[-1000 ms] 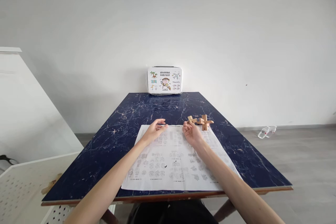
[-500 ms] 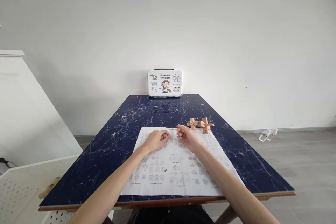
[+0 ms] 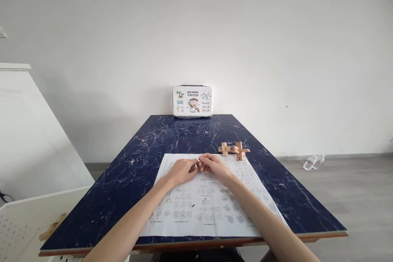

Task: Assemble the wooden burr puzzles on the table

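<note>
My left hand (image 3: 185, 170) and my right hand (image 3: 215, 166) meet over the upper part of a printed paper sheet (image 3: 172, 225). Curled fingers touch at the tips on both hands; whatever may lie inside them is hidden. Rows of small diagrams and text cover the sheet. Just beyond my right hand, at the sheet's top right corner, stand interlocked wooden puzzle pieces: a smaller cross-shaped one (image 3: 224, 149) and a taller one (image 3: 240, 151).
The dark blue marbled table (image 3: 123, 196) carries a white printed case (image 3: 192, 102) at its far edge by the wall. A white perforated basket (image 3: 18, 221) with wooden pieces (image 3: 53, 228) stands low on the left. Clear plastic bottles (image 3: 313, 162) lie on the floor at right.
My right hand has moved left and lowered until its fingers met those of my left hand. The view has tilted slightly upward; the puzzle pieces and sheet stay in place.
</note>
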{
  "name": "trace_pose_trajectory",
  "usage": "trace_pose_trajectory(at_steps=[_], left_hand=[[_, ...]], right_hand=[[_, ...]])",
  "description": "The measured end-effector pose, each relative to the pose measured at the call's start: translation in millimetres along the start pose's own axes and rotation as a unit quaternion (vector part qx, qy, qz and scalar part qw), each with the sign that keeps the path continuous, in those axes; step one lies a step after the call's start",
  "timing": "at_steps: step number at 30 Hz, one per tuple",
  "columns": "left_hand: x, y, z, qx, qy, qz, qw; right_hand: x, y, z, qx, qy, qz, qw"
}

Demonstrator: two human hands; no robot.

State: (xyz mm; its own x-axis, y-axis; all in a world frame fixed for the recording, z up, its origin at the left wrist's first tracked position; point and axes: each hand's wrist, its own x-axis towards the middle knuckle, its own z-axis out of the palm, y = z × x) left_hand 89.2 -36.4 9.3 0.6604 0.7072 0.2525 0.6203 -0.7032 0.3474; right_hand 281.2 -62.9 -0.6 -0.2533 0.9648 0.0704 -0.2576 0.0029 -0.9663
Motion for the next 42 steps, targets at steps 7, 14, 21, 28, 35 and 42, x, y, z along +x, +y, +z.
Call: trace_pose_trajectory(at_steps=[7,14,21,28,35,42], left_hand=[[-0.5,-0.7,0.6,0.009,0.007,0.002,1.0],[-0.8,-0.3,0.8,0.012,0.01,-0.002,1.0],[-1.1,-1.1,1.7,0.015,0.013,-0.003,1.0],[-1.0,-0.6,0.8,0.017,0.006,-0.01,1.0],[-1.1,-0.9,1.8,0.022,0.012,-0.012,1.0],[-1.6,-2.4,2.8,0.028,0.011,-0.01,1.0]], right_hand=[[1.3,2.2,0.7,0.006,0.006,0.002,1.0],[2.7,5.3,-1.6,0.009,0.003,0.003,1.0],[2.4,4.4,-1.6,0.019,0.002,0.009,1.0],[1.7,4.0,-2.7,0.045,0.003,0.015,0.999],[0.5,1.3,-1.8,0.053,0.002,0.014,0.998],[-0.2,0.4,-1.3,0.064,0.003,0.015,0.998]])
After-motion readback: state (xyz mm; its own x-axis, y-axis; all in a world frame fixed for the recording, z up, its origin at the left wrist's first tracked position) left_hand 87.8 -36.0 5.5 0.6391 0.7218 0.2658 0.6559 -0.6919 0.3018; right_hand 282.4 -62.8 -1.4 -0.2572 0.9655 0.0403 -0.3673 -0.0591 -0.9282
